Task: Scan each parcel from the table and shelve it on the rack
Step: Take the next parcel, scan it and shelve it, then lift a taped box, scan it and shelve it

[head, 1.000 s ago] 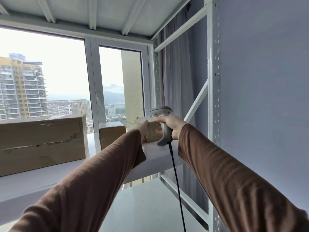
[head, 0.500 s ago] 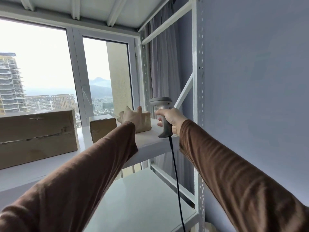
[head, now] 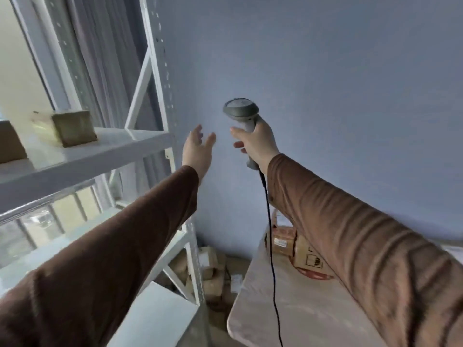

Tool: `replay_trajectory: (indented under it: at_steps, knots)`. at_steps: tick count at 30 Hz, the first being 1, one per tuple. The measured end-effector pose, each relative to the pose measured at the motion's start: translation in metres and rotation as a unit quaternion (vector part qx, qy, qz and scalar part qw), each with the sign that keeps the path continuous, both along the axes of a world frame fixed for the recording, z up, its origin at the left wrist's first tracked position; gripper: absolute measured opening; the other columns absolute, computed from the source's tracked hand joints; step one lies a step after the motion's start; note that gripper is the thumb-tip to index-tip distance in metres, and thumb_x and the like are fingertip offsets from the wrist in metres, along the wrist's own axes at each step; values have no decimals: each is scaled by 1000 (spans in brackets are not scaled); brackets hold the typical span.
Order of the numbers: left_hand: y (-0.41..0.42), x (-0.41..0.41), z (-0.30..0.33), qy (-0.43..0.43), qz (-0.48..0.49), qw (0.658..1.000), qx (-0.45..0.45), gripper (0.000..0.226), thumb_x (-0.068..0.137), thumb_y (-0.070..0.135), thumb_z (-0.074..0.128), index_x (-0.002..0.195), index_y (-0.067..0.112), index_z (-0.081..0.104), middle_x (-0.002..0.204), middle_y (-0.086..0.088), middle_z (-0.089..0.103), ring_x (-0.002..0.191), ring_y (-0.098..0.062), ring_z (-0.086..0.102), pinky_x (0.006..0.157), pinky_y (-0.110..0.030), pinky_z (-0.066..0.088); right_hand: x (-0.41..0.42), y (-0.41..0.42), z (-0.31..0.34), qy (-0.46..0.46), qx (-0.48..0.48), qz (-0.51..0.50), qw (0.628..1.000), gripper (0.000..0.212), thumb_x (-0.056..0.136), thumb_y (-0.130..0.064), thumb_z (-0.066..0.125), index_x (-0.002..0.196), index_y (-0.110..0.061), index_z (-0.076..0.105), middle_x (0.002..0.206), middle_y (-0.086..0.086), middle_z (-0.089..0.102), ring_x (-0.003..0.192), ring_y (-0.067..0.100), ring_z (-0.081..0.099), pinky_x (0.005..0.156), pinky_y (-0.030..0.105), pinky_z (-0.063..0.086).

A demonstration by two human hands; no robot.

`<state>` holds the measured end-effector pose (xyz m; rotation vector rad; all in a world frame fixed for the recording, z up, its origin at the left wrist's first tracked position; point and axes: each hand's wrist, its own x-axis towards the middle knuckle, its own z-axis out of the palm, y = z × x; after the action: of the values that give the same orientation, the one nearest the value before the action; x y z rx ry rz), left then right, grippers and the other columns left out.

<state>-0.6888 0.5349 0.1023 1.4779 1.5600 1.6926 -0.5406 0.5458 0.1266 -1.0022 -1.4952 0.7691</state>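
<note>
A small brown parcel (head: pixel 72 127) stands alone on the white rack shelf (head: pixel 105 149) at the upper left. My left hand (head: pixel 198 149) hovers empty in the air to the right of the rack, fingers spread. My right hand (head: pixel 258 142) grips the handle of a grey barcode scanner (head: pixel 241 112), whose black cable (head: pixel 271 246) hangs down. On the pale table (head: pixel 288 311) at the lower right, several cardboard parcels (head: pixel 298 249) lie partly hidden behind my right sleeve.
Another brown box (head: pixel 10 146) sits at the left edge of the same shelf. Lower white shelves (head: pixel 155 314) of the rack lie below. More parcels (head: pixel 210 271) are piled on the floor between rack and table. A bluish wall fills the background.
My left hand has let go of the small parcel and pulled back off the shelf. Both hands and my view have swung right, toward the wall and table.
</note>
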Motion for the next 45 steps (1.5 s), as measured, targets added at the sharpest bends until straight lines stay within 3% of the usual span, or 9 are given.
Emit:
replay_trajectory:
  at_steps: [6, 11, 14, 16, 18, 21, 35, 40, 45]
  knots:
    - [5, 149, -45, -19, -166, 984, -61, 53, 105, 34, 51, 154, 17, 38, 152, -7, 48, 134, -20, 50, 102, -29, 41, 159, -27, -43, 3, -24, -132, 991, 25, 91, -30, 72, 114, -23, 67, 99, -2, 76, 77, 19, 76, 77, 44, 61]
    - [-4, 280, -79, -24, -278, 957, -84, 54, 106, 31, 49, 156, 14, 36, 153, -11, 47, 136, -25, 50, 113, -35, 41, 291, -70, -77, 8, -38, -233, 972, 7, 89, -40, 72, 93, -37, 67, 91, -13, 76, 66, 16, 74, 70, 36, 58]
    - [-14, 363, -97, -35, -328, 938, -106, 54, 106, 31, 49, 156, 14, 36, 152, -9, 48, 126, -20, 51, 90, -24, 48, 370, -97, -100, 0, -52, -279, 959, 7, 91, -41, 70, 92, -34, 67, 82, -7, 74, 58, 11, 65, 61, 32, 55]
    - [-23, 420, -108, -45, -356, 926, -122, 54, 106, 30, 50, 156, 13, 36, 151, -10, 48, 126, -20, 51, 93, -28, 47, 425, -114, -117, -10, -69, -301, 951, 12, 91, -37, 69, 93, -26, 68, 76, -2, 71, 55, 12, 57, 61, 33, 51]
    - [-33, 479, -120, -42, -377, 916, -134, 53, 106, 30, 50, 154, 12, 37, 150, -11, 49, 132, -23, 51, 106, -35, 44, 482, -131, -134, -16, -86, -321, 943, 11, 90, -36, 68, 93, -26, 67, 75, -3, 68, 59, 14, 57, 64, 34, 49]
    - [-51, 566, -140, -39, -403, 901, -157, 50, 105, 30, 51, 151, 12, 42, 146, -10, 52, 130, -23, 52, 102, -33, 44, 572, -152, -159, -31, -104, -349, 931, 20, 87, -39, 70, 102, -26, 65, 91, -4, 70, 80, 18, 66, 73, 37, 54]
    - [-69, 812, -243, 10, -391, 886, -250, 37, 105, 26, 50, 138, 11, 58, 127, -2, 62, 123, -21, 58, 110, -40, 46, 841, -182, -261, -41, -194, -395, 897, 31, 84, -36, 77, 108, -24, 63, 97, -9, 69, 85, 11, 65, 74, 33, 51]
    - [-23, 841, -279, 6, -366, 888, -279, 38, 105, 27, 50, 140, 14, 56, 132, -3, 62, 122, -19, 57, 111, -40, 46, 880, -145, -290, -37, -242, -403, 882, 30, 87, -32, 76, 109, -14, 64, 100, 7, 72, 93, 29, 69, 84, 48, 57]
    - [42, 868, -319, 22, -336, 891, -304, 45, 105, 30, 50, 146, 12, 50, 125, -7, 63, 85, -13, 57, 72, -25, 50, 914, -91, -321, -32, -269, -401, 875, 14, 92, -27, 71, 98, -16, 65, 83, 4, 73, 78, 27, 70, 82, 46, 57]
